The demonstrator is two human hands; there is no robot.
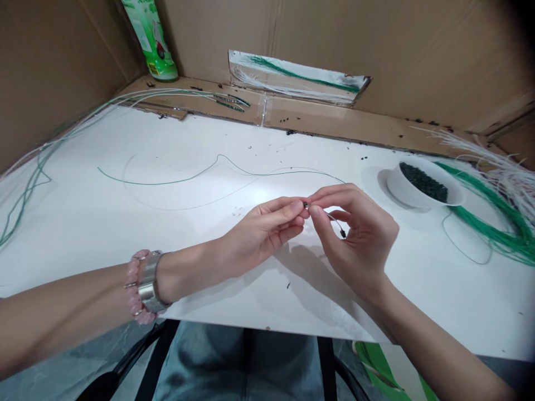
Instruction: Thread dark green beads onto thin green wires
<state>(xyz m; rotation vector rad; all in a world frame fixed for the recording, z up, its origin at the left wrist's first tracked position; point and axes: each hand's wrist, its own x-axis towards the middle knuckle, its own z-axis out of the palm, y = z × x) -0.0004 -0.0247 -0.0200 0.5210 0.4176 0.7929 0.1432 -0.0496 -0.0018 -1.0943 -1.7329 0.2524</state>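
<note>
My left hand (273,225) is closed in a pinch on a small dark bead-like piece (306,205), thumb on top. Against it, the thumb and fingertips of my right hand (359,234) pinch a thin pale wire (335,220), which curves back under the right palm. Near that palm a dark bead-like bit (343,234) sits on the wire. A thin green wire (167,183) lies across the white table and runs up to my right fingers. Exactly how wire and dark piece meet is hidden by the fingertips.
A white bowl (395,184) of small dark pieces stands at right, beside coiled green wire (510,231) and white strands (501,161). Beaded strands (229,106) lie at the back, near a green bottle (152,42). Cardboard walls (401,55) enclose the white table (83,234).
</note>
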